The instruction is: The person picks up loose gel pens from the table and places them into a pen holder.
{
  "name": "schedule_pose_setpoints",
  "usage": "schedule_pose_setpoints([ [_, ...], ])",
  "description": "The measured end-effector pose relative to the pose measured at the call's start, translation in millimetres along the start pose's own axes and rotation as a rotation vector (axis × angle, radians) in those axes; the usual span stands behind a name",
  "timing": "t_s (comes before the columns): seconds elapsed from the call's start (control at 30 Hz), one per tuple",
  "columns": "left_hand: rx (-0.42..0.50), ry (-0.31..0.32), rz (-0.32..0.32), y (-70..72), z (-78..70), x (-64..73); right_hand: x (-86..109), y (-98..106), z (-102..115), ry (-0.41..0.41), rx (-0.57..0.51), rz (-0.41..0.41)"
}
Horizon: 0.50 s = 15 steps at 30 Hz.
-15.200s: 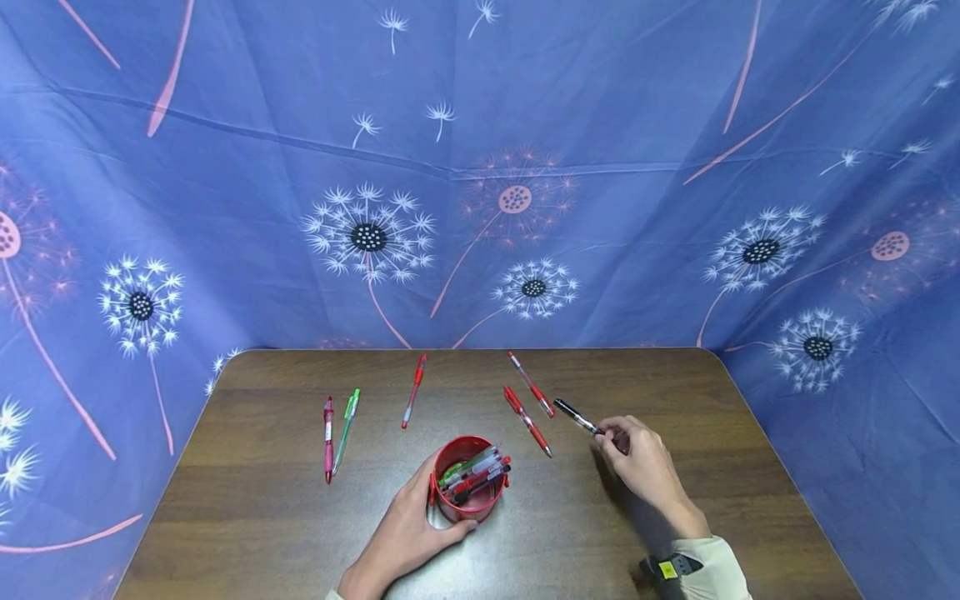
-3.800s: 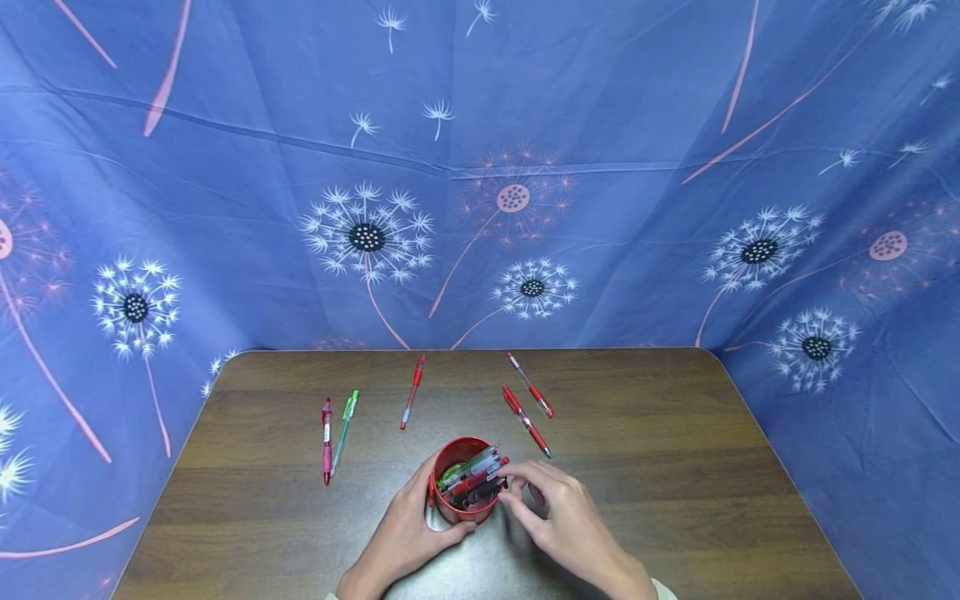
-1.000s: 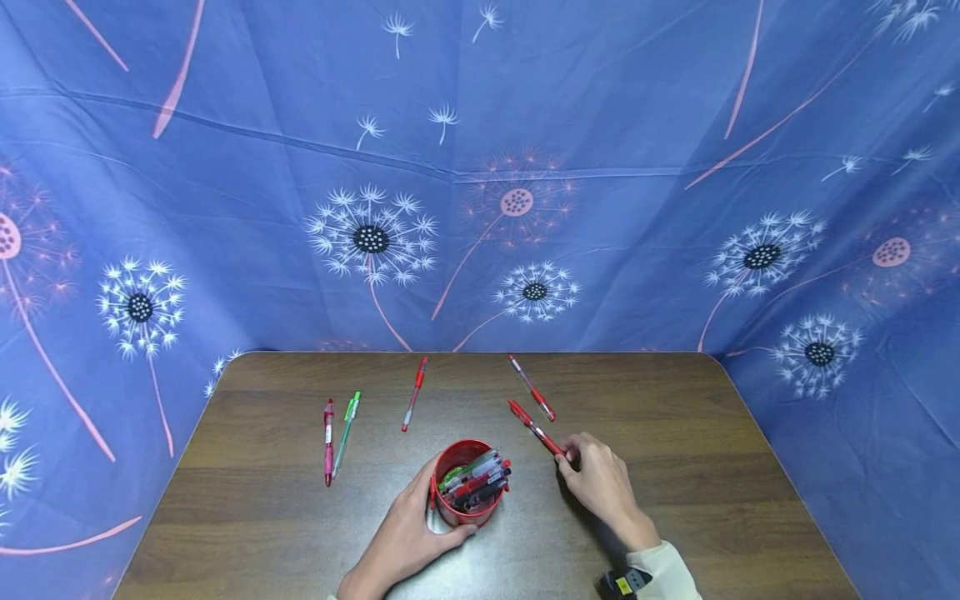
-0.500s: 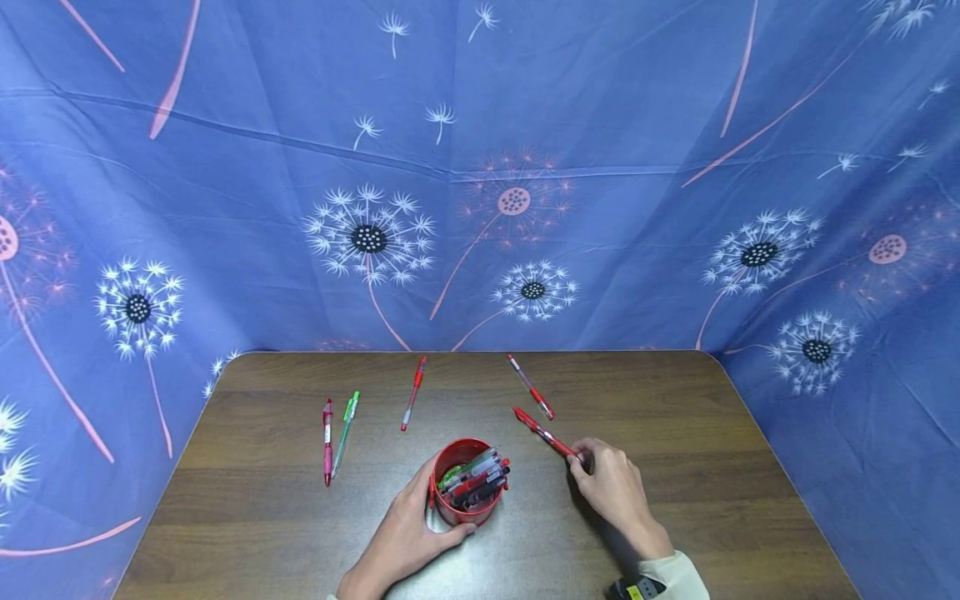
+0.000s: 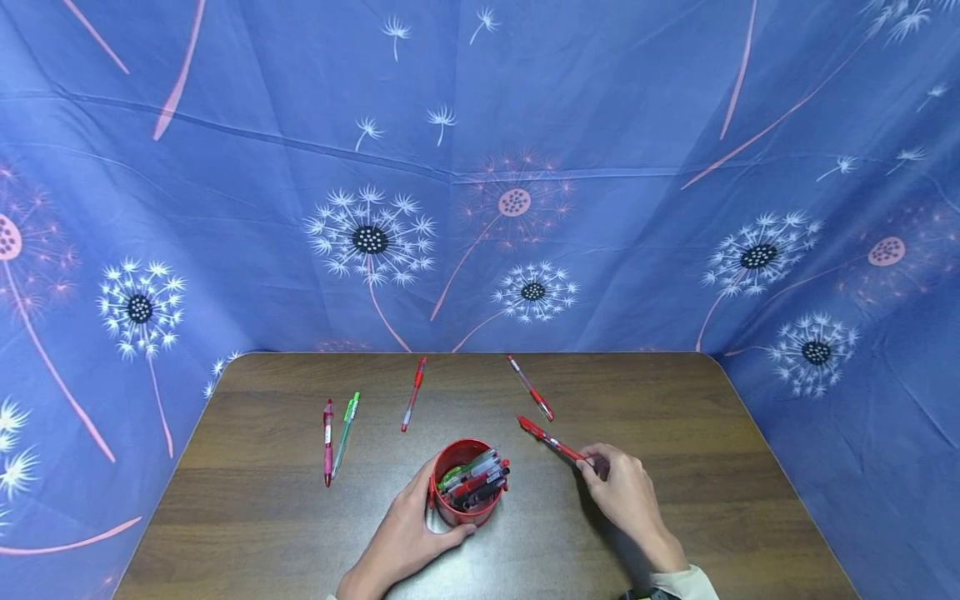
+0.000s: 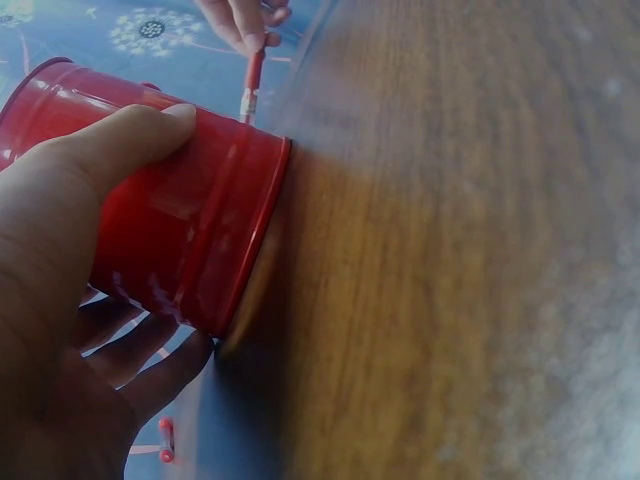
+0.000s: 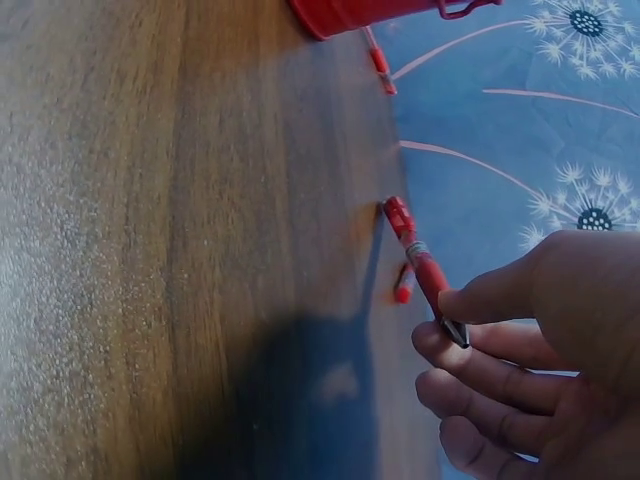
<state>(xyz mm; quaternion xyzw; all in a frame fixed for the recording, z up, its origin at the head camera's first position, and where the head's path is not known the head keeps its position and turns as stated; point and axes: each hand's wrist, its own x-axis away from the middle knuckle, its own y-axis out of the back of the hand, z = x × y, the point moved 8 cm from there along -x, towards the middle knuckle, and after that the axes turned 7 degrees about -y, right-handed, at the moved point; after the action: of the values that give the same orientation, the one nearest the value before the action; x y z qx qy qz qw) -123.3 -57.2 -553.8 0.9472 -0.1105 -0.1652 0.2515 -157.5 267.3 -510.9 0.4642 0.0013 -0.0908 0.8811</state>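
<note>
Read all clock positions from the red cup [image 5: 454, 454] in the head view, with 12 at the table's far edge. Your left hand [image 5: 405, 532] is at 8 o'clock, thumb and fingers curled round the cup's wall. Your right hand [image 5: 622, 492], at 3 o'clock, pinches a red pen [image 5: 551, 438] near its metal tip; this pen lies at 2 o'clock, its other end pointing to 10. Its mid-barrel carries a pale band, print too small to read. Mixed pens [image 5: 476, 482] stand in the cup, leaning to 2 o'clock. On the table [image 5: 262, 533], locate a second red pen [image 5: 531, 388] at 1 o'clock, a third red pen [image 5: 413, 395] at 11, a green pen [image 5: 346, 435] at 10, and just beside it a crimson pen [image 5: 327, 454] whose white label is illegible.
</note>
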Motion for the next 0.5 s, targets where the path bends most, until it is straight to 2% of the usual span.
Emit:
schedule_pose_setpoints([
  [0.23, -0.019, 0.018, 0.003, 1.2, 0.1, -0.4, 0.8, 8, -2, 0.026, -0.024, -0.021],
  [0.5, -0.01, 0.011, 0.009, -0.1, -0.1, 0.2, 1.9, 15, -8, 0.005, -0.045, 0.001],
])
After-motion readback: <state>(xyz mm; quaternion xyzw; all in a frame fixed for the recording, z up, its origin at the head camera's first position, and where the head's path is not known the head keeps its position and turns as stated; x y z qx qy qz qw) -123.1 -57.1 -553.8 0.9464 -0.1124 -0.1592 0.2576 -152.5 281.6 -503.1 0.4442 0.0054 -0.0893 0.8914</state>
